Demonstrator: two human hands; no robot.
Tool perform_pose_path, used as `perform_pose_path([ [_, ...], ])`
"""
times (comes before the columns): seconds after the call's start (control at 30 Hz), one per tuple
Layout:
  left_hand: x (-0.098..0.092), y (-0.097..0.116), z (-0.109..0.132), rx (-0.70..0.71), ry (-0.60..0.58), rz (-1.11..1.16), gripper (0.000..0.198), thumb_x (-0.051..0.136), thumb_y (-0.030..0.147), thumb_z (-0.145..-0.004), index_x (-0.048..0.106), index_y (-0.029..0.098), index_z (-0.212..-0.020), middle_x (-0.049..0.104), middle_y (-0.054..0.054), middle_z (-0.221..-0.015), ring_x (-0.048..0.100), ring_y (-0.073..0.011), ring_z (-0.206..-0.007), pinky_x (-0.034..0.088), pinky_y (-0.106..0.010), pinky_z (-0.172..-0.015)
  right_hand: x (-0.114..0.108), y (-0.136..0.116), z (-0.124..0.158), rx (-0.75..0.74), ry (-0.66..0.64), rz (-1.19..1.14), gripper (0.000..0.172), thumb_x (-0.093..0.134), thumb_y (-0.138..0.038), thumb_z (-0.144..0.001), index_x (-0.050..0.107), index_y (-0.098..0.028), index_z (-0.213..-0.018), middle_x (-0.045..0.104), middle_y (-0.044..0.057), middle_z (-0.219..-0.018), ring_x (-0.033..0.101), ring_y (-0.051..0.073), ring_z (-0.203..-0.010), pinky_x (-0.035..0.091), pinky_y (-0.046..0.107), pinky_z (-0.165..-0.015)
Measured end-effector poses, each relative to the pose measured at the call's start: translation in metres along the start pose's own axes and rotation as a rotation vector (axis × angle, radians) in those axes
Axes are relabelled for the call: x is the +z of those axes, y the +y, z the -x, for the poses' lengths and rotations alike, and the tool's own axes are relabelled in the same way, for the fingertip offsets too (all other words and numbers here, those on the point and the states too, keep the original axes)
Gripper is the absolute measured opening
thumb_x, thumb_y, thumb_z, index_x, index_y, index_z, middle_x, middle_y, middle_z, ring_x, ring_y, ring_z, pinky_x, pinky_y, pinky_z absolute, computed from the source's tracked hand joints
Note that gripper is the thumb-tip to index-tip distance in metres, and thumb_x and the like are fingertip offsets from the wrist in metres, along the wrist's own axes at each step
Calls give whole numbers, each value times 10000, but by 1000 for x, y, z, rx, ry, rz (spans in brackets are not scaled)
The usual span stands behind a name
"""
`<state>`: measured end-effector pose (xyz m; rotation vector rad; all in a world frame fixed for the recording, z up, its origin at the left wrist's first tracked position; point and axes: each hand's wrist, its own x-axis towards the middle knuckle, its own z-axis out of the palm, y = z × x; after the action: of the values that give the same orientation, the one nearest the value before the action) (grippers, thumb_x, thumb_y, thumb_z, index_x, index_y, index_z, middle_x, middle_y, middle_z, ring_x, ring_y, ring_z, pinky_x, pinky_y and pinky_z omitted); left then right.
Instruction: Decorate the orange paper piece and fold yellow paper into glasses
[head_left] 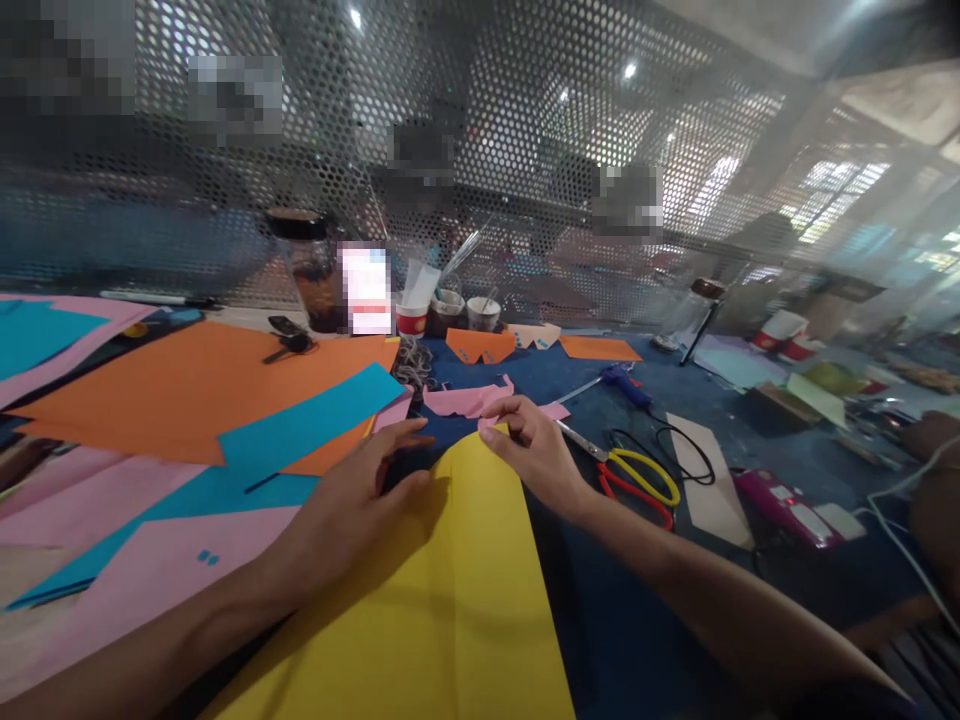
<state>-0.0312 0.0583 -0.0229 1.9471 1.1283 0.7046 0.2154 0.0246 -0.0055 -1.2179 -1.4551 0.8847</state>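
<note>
a: can you read any writing on the table?
b: not well. the red-and-white cup [411, 320] carries a mark which is too small to read, the phone screen [366, 290] is blurred into blocks, and the label on the magenta device [787, 508] is also too small.
a: how are the hands posed?
b: the right hand [529, 445] reaches inward, its thumb and bent forefinger pinching the far edge of the yellow sheet [487, 590]. the left hand [379, 470] is loose, thumb and fingers apart, at the left edge of this sheet; whether it touches, i cannot tell.
a: and the sheet itself?
b: it lies directly in front of the person, between both forearms. it is plain yellow, with a lengthwise crease and a rounded far end, near a pink strip [466, 401].
</note>
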Motion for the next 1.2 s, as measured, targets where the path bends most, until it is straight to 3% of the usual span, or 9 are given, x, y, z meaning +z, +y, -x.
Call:
perform_pose_path([
  [0.13, 3, 7, -3, -82, -71, 182, 579, 685, 502, -884, 591, 283, -1412, 771, -76, -1153, 737, -310, -1006, 590, -390, -795, 1, -10, 4, 5, -17, -64, 343, 760, -475, -892, 625, -213, -1066, 574, -30, -762, 486, 124, -647, 398, 261, -625],
  [0.27, 4, 14, -3, -136, -63, 316, 472, 771, 458, -802, 691, 229, -1207, 688, 4, -789, 675, -219, -698, 516, -297, -591, 2, -15, 5, 97, -40, -269, 407, 603, -606, -971, 652, -229, -1117, 635, 7, -839, 601, 172, -780, 488, 298, -737],
  [0.37, 2, 18, -3, -193, -9, 521, 448, 830, 459, -759, 698, 224, -1117, 663, 17, -824, 646, -169, -657, 498, -258, -554, 6, -11, 4, 189, -88, -353, 431, 599, -629, -952, 668, -221, -1072, 686, 25, -913, 649, 188, -836, 514, 316, -784],
  [0.5, -2, 24, -2, -240, 107, 692, 464, 905, 445, -698, 686, 221, -1039, 686, 15, -869, 661, -143, -692, 508, -225, -584, 16, -3, 10, 273, -318, -243, 468, 777, -620, -807, 694, -177, -934, 700, 25, -855, 648, 186, -798, 508, 314, -763],
  [0.57, -4, 28, -2, -280, 126, 728, 470, 936, 426, -650, 674, 214, -978, 690, 17, -839, 664, -143, -673, 508, -223, -573, 22, -3, 14, 300, -365, -184, 471, 802, -617, -781, 696, -170, -882, 698, 21, -813, 640, 181, -766, 497, 303, -723],
  [0.8, -4, 30, 0, -321, 110, 771, 422, 939, 387, -627, 653, 225, -893, 699, 38, -755, 670, -150, -608, 521, -243, -547, 23, -16, 17, 377, -414, -215, 440, 817, -582, -796, 690, -171, -885, 713, 8, -809, 661, 161, -734, 526, 280, -698],
  [0.97, -7, 32, 2, -344, 70, 712, 297, 878, 343, -649, 682, 204, -822, 754, -3, -737, 700, -197, -613, 558, -299, -570, 26, -9, 18, 396, -430, -209, 369, 836, -520, -802, 695, -186, -877, 713, 0, -780, 683, 150, -728, 536, 271, -712],
  [1.2, -10, 28, -2, -335, 94, 734, 437, 880, 355, -659, 657, 242, -1017, 735, 27, -779, 699, -178, -597, 533, -266, -531, 24, -8, 18, 402, -427, -249, 355, 782, -536, -862, 702, -196, -929, 761, 23, -857, 725, 164, -749, 550, 270, -692],
])
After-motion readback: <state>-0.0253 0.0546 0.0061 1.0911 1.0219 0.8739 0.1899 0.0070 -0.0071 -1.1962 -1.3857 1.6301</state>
